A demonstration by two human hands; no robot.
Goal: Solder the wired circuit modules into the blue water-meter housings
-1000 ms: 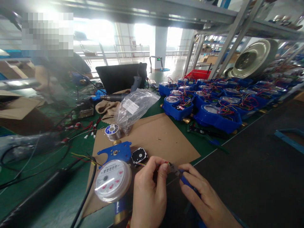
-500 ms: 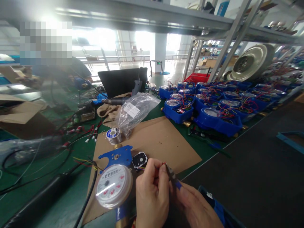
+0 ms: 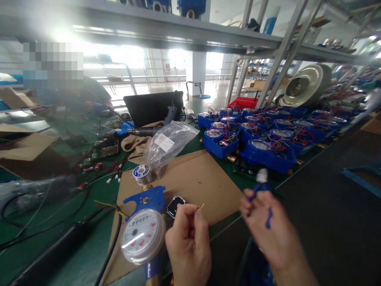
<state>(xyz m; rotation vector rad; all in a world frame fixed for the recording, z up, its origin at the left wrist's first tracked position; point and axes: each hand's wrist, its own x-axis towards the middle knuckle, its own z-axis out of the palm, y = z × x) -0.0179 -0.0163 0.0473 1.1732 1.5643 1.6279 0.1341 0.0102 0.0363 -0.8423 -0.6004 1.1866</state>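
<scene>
My left hand (image 3: 189, 244), closed in a pinch, holds thin wires (image 3: 203, 206) whose yellow and red ends stick out past the fingertips. Just behind it lies a small black module (image 3: 174, 206) with a white edge, partly hidden by the hand. My right hand (image 3: 275, 228) is wrapped around blue-handled cutting pliers (image 3: 262, 185), raised off to the right and blurred by motion. A round water meter (image 3: 143, 236) with a clear cover stands left of my left hand. Beyond the meter sits a blue bracket (image 3: 150, 200) with a brass fitting.
A cardboard sheet (image 3: 217, 178) covers part of the green bench. On it stands a solder spool (image 3: 142, 174) near a clear plastic bag (image 3: 175, 137). Rows of blue meter housings (image 3: 220, 145) with loose wires fill the right. A black cable (image 3: 111, 254) runs along the left. A person is beyond.
My right hand has moved right and up with the pliers, away from the wires. My left hand stays nearly in place, still pinching the wires. The view has tilted up slightly.
</scene>
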